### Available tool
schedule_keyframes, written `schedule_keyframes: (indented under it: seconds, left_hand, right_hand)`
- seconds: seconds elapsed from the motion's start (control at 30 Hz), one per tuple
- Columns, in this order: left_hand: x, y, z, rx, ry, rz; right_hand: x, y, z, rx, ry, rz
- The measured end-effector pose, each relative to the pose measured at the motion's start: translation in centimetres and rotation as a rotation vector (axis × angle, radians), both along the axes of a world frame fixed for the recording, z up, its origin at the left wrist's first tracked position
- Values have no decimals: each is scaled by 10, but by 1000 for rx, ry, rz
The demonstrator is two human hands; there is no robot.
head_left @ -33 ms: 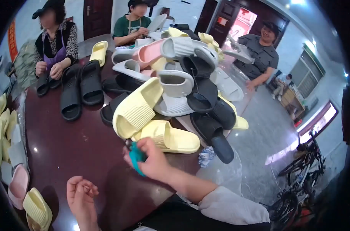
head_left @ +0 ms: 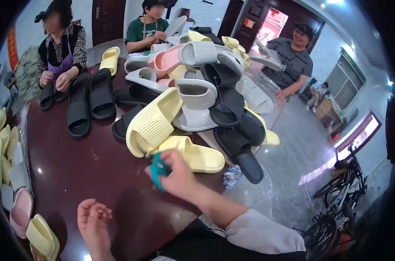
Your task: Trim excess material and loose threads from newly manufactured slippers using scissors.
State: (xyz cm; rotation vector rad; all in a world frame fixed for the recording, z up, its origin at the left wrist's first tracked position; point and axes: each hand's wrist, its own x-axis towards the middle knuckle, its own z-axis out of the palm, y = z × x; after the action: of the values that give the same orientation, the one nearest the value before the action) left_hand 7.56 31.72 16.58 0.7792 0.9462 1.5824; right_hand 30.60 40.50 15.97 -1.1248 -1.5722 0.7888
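Observation:
My right hand is closed round a small teal-handled tool; its working end is blurred and partly hidden, so its exact kind does not show. The hand is just in front of two pale yellow slippers: one stands tilted against the heap, the other lies on its side, partly behind my fingers. Over the table's near left part, my left hand is raised with loosely curled fingers and holds nothing visible. The big slipper heap, with a grey slipper and a black slipper, rises beyond my right hand.
On the dark red table, a pair of black slippers stands at the left. Several slippers, one pink, line the left side. A crumpled paper lies right. Three co-workers stand round the table. Bicycles are at the far right.
My right hand has moved slightly up and to the right with the teal-handled tool. My left hand keeps its curl. The slippers stay in place.

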Motion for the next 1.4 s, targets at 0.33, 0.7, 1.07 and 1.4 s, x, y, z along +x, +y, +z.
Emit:
schedule_keyframes:
  seconds: [0.33,0.7,1.07,1.4]
  left_hand:
    - [18,0,-14,-171,10,-91]
    - [20,0,-27,283,822,174]
    - [19,-2,-18,421,1423,11]
    - [0,-1,-17,323,1575,243]
  right_hand:
    - [70,63,-1,21,-503,-484]
    - [-27,-2,1,-248,-146,303]
    - [-15,6,20,-91,-171,-18]
    - [-5,28,-15,-145,-150,-82]
